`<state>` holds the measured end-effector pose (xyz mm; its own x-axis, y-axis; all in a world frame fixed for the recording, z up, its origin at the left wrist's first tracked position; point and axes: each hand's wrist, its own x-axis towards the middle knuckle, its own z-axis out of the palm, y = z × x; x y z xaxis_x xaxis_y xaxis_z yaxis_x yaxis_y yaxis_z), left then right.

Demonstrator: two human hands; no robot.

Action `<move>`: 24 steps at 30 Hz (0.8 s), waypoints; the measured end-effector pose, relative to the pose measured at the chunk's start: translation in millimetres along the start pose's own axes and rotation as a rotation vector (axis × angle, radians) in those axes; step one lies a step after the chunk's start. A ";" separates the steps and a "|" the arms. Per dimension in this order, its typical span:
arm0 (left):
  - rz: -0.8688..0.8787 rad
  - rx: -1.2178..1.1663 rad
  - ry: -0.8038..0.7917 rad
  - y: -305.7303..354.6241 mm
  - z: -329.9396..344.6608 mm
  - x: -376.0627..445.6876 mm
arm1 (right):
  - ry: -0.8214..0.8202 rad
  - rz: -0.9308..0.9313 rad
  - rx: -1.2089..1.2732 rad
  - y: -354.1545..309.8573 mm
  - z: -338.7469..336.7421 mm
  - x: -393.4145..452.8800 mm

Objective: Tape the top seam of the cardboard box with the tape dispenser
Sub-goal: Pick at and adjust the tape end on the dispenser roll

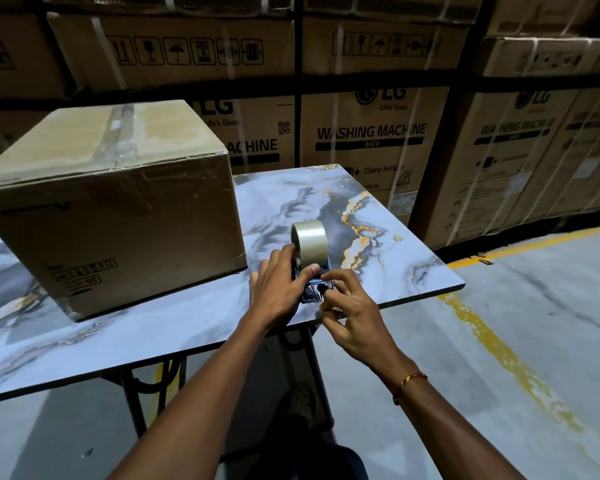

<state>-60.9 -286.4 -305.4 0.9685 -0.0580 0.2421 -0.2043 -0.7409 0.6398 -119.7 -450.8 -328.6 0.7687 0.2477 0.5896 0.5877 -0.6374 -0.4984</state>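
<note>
A brown cardboard box (115, 202) stands on the left half of a marble-patterned table (388, 271), its flaps closed, with clear tape running along its top seam (116, 133). To the right of the box the tape dispenser (310, 251), carrying a roll of clear tape, sits near the table's front edge. My left hand (279, 285) grips the dispenser's body from the left, thumb across its top. My right hand (350, 306) pinches the dispenser's near end with thumb and forefinger, where shiny tape shows. The dispenser's handle is hidden under my hands.
Tall stacks of washing machine cartons (371, 133) fill the racks close behind the table. The table's right corner (461, 287) juts over a grey concrete floor with a yellow painted line (499, 355). Black table legs (132, 393) show below.
</note>
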 end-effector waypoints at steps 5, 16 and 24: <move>-0.003 0.012 0.030 2.7 2.8 1.3 | -0.019 -0.003 -0.034 1.7 1.5 4.2; -0.122 -0.267 0.067 -4.3 -1.4 25.5 | -0.021 0.025 0.003 4.9 4.7 27.9; -0.003 -0.446 0.034 -31.6 -29.4 -11.9 | -0.013 0.006 -0.007 2.7 7.8 29.7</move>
<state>-70.1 -242.6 -307.1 0.9656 -0.0286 0.2583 -0.2496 -0.3792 0.8910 -93.3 -439.4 -317.3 0.7752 0.2534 0.5787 0.5815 -0.6441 -0.4970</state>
